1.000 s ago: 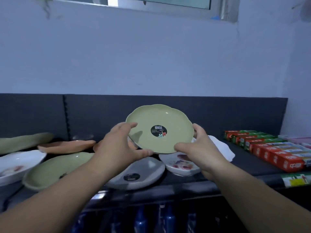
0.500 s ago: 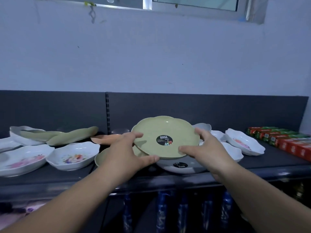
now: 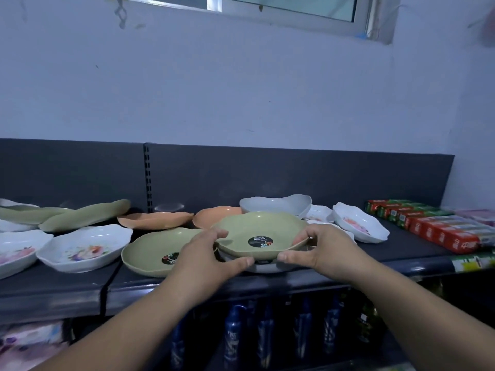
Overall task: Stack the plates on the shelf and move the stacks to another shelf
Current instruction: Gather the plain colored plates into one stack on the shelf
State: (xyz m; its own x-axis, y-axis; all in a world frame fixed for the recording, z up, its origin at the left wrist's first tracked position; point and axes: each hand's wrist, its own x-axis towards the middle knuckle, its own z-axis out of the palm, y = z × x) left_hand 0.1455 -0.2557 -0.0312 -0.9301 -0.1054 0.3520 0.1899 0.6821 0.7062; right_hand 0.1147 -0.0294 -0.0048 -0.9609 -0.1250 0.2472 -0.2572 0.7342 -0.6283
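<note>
Green plate [image 3: 261, 231] lowered, levelled over grey plate [image 3: 267, 267].

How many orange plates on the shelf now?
2. The left orange plate lies mid-shelf; the right orange plate is beside it, partly hidden behind the held green plate. Others may be hidden.

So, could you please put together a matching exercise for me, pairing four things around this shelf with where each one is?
Things
1. blue bottles
2. red boxes
3. left orange plate
4. rightmost green plate

Places
A. gripped by the left hand and right hand
B. right end of the shelf
C. below the shelf
D. toward the back, behind the other green plate

Pairs: 1-C, 2-B, 3-D, 4-A
</note>
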